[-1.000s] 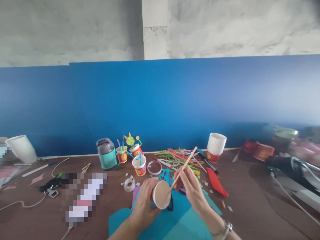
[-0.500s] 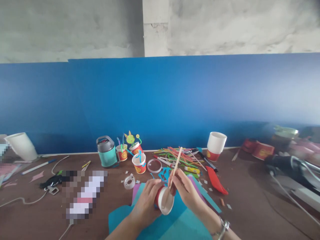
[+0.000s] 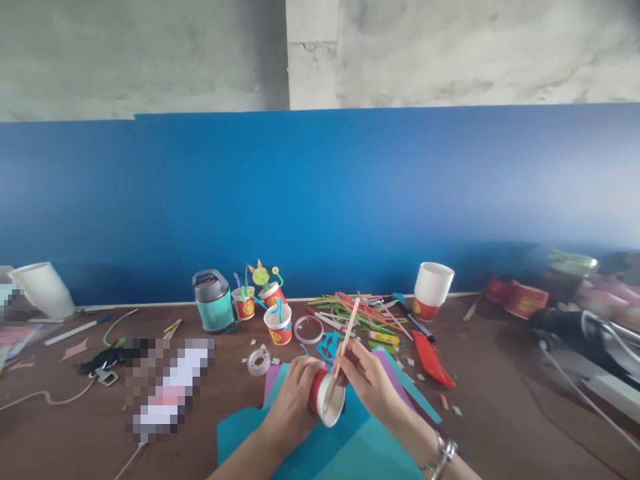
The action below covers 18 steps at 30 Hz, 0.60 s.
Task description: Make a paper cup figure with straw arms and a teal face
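Observation:
My left hand (image 3: 295, 407) is wrapped round a red and white paper cup (image 3: 319, 393), which lies tilted with its mouth toward me. Between the fingers of my right hand (image 3: 365, 373) is a pale wooden stick (image 3: 352, 323), its lower end inside the cup. Both hands are above sheets of blue and teal paper (image 3: 350, 453). Just beyond them lie blue paper cutouts (image 3: 329, 346), a clear tape roll (image 3: 259, 361) and a larger tape ring (image 3: 309, 329).
Behind stand decorated paper cups (image 3: 278, 324), a teal flask (image 3: 214, 303) and stacked white cups (image 3: 433, 287). Coloured straws (image 3: 360, 310) and pens are heaped in the middle. A red balloon-like piece (image 3: 431, 360) lies right; a cable and a keyring (image 3: 106, 375) lie left.
The stick's upper end has dropped slightly and shifted left, and its lower end sits lower in the cup. The cup has turned a little in my left hand. Both hands keep their hold.

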{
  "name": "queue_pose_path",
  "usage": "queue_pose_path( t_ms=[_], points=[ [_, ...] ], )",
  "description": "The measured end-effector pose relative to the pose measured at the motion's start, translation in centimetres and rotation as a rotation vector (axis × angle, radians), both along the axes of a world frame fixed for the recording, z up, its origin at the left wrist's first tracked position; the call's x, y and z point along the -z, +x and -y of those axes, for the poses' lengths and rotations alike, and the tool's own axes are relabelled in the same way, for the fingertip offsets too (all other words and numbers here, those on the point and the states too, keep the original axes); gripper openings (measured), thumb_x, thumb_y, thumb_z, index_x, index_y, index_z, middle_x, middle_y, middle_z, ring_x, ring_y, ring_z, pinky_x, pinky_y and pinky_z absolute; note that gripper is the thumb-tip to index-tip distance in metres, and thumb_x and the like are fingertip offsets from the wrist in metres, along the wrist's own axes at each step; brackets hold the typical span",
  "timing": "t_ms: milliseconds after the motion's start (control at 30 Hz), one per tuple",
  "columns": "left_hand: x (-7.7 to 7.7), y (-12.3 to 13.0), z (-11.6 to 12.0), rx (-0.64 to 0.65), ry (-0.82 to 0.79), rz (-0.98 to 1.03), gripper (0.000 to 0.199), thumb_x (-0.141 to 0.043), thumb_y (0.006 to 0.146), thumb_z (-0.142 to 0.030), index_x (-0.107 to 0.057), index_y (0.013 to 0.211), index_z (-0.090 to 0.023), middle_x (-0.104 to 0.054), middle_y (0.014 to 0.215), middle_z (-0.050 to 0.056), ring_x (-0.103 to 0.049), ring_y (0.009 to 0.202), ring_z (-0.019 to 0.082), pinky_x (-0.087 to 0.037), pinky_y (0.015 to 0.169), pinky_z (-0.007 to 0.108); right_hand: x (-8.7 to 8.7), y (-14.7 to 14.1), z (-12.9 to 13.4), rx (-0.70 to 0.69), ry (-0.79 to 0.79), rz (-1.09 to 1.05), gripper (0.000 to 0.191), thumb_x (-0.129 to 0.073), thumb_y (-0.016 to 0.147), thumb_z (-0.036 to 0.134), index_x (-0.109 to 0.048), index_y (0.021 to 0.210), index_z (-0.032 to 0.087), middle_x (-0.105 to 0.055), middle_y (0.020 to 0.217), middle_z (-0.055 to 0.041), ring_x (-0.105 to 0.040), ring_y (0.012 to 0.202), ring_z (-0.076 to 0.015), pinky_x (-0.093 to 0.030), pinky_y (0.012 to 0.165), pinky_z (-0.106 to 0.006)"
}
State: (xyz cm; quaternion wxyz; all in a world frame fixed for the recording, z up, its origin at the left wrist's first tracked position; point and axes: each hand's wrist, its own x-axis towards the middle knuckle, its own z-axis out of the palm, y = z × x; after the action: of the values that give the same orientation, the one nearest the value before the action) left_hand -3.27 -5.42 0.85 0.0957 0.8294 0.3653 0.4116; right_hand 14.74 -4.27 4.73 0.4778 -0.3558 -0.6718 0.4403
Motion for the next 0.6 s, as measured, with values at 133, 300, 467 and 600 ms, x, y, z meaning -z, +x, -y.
queue_pose_path(
  t_ms=[133,300,467,600],
  points=[
    [0.1,0.0,0.1,-0.018,-0.016,-0.016,0.038,-0.062,0.079,-0.012,-0.050,0.115,-0.021,-0.060,0.109,0.009,-0.056,0.100,0.026,-0.048,0.089,0.041,-0.3,0.0,0.3,-0.020,0.010,0.047,0.026,-0.046,0.096,0.044,-0.051,0.087,0.020,-0.057,0.072,0.0010,-0.057,0.063,-0.0134,-0.048,0.061,-0.025],
    [0.6,0.0,-0.1,0.005,-0.021,-0.023,0.041,-0.063,0.079,-0.012,-0.051,0.117,-0.020,-0.060,0.111,0.010,-0.055,0.101,0.026,-0.046,0.091,0.042,-0.3,-0.2,0.4,-0.020,0.014,0.089,0.028,-0.044,0.096,0.043,-0.052,0.084,0.019,-0.055,0.069,0.0017,-0.055,0.062,-0.0128,-0.046,0.060,-0.024],
    [1.2,-0.2,-0.6,-0.040,0.033,0.098,0.033,-0.060,0.083,-0.016,-0.052,0.114,-0.020,-0.061,0.107,0.010,-0.059,0.097,0.025,-0.050,0.085,0.040,0.4,-0.6,0.7,0.010,0.060,0.171,0.031,-0.049,0.094,0.044,-0.055,0.077,0.018,-0.053,0.064,0.0026,-0.050,0.057,-0.0112,-0.040,0.054,-0.022],
    [1.4,-0.3,-0.9,-0.082,-0.014,0.175,0.043,-0.064,0.072,-0.013,-0.052,0.113,-0.020,-0.062,0.109,0.010,-0.059,0.103,0.027,-0.049,0.089,0.042,-0.1,-0.2,0.8,0.102,0.042,0.001,0.035,-0.050,0.093,0.048,-0.057,0.077,0.018,-0.054,0.066,0.0006,-0.050,0.058,-0.0115,-0.040,0.053,-0.022]
  ],
)
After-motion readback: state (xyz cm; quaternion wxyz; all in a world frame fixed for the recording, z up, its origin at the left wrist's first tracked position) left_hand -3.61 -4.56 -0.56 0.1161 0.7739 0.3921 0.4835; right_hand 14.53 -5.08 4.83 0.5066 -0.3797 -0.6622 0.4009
